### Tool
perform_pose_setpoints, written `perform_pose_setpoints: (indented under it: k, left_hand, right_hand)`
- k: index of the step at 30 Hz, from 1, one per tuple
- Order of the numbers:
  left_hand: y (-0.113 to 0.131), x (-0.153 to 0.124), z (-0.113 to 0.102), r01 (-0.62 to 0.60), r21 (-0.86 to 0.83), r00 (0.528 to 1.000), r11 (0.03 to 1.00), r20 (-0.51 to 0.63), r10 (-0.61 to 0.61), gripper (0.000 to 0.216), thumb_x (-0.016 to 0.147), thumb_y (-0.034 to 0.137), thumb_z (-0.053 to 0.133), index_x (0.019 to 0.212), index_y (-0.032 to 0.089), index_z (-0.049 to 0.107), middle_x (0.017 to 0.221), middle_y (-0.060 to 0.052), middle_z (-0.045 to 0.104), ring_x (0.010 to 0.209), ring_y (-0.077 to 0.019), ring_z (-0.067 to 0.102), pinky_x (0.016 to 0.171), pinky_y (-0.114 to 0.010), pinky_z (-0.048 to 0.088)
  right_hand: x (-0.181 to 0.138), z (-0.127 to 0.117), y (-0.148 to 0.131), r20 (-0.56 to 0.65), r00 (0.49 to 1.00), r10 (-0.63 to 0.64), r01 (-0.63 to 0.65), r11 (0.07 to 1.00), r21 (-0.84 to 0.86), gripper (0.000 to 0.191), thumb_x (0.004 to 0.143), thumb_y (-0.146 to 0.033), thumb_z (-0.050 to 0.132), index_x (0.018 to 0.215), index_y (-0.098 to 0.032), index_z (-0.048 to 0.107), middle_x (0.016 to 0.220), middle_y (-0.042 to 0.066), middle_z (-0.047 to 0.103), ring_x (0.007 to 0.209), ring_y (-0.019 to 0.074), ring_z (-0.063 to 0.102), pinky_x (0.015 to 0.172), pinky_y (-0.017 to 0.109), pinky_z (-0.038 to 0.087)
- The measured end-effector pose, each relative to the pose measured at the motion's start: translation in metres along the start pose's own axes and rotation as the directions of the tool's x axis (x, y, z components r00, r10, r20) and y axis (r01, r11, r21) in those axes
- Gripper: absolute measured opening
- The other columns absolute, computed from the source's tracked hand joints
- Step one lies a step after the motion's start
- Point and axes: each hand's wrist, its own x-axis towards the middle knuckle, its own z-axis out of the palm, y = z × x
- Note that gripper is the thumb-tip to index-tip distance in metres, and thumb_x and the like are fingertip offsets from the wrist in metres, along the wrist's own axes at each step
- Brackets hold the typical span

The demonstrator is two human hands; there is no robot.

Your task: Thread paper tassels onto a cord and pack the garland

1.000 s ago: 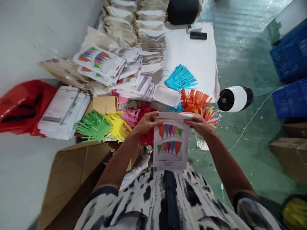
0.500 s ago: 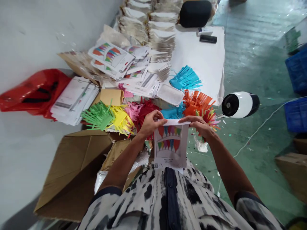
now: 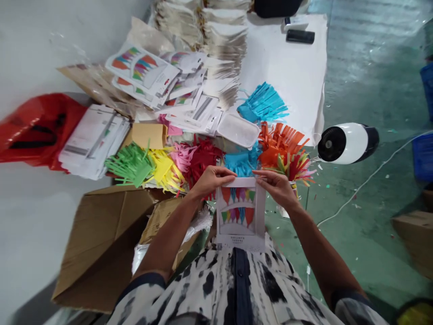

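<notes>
I hold a white packet [image 3: 241, 225] printed with coloured tassel garlands upright against my lap. My left hand [image 3: 211, 179] pinches its top left corner with curled fingers. At the top right edge my right hand [image 3: 275, 187] presses on the folded flap, fingers closed on it. Just beyond the packet lie bunches of cut paper tassels: green [image 3: 130, 163], yellow [image 3: 164, 168], pink [image 3: 182, 155], red [image 3: 203, 158], blue [image 3: 262, 106] and orange [image 3: 279, 144].
Stacks of printed packets [image 3: 145, 72] and white sheets [image 3: 93, 140] cover the left of the table [image 3: 287, 76]. A clear plastic tray [image 3: 238, 131], a red bag [image 3: 30, 131], an open cardboard box [image 3: 101, 239], a white fan [image 3: 347, 143] and a phone [image 3: 299, 36] are around.
The packet's top flap has been folded down flat under both hands. The view has shifted slightly; the hands stay at the packet's top edge.
</notes>
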Motion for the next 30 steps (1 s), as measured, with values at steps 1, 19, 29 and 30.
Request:
perform_pose_setpoints:
  k: [1,19,29,30]
  left_hand:
    - [-0.003,0.007,0.000,0.007,0.028,0.999,1.000,0.042,-0.008,0.032,0.075,0.045,0.086,0.090,0.017,0.085,0.083,-0.006,0.079,0.071,-0.0167,0.068,0.062,-0.024,0.049]
    - [-0.116,0.052,0.028,-0.614,0.697,0.766,0.370,0.415,0.491,0.016,0.102,0.025,0.062,0.110,0.020,0.075,0.110,-0.009,0.077,0.107,-0.0221,0.065,0.090,-0.036,0.052]
    - [-0.134,0.062,0.037,-0.649,0.736,0.728,0.193,0.526,0.441,0.024,0.107,0.028,0.052,0.103,0.020,0.075,0.102,-0.009,0.076,0.096,-0.0209,0.065,0.077,-0.035,0.046]
    - [-0.133,0.062,0.039,-0.646,0.743,0.728,0.177,0.529,0.437,0.023,0.106,0.028,0.053,0.103,0.020,0.075,0.101,-0.009,0.076,0.094,-0.0211,0.065,0.076,-0.035,0.046]
  right_hand:
    - [-0.001,0.003,0.005,-0.021,1.000,0.007,-0.008,1.000,-0.006,0.043,0.085,-0.048,0.082,0.120,-0.025,0.080,0.096,0.005,0.081,0.081,0.0184,0.071,0.066,0.027,0.056]
    - [-0.013,0.006,0.132,-0.425,0.897,-0.125,-0.094,0.884,-0.458,0.025,0.097,-0.041,0.066,0.105,-0.024,0.082,0.105,0.009,0.077,0.094,0.0247,0.070,0.079,0.037,0.055]
    - [-0.032,0.017,0.147,-0.133,0.885,-0.447,0.078,0.424,-0.902,0.016,0.099,-0.036,0.070,0.108,-0.030,0.082,0.111,0.007,0.077,0.104,0.0231,0.067,0.092,0.038,0.045]
    - [-0.031,0.017,0.149,-0.129,0.883,-0.451,0.087,0.427,-0.900,0.017,0.099,-0.036,0.070,0.110,-0.029,0.081,0.109,0.007,0.077,0.103,0.0228,0.066,0.091,0.038,0.045]
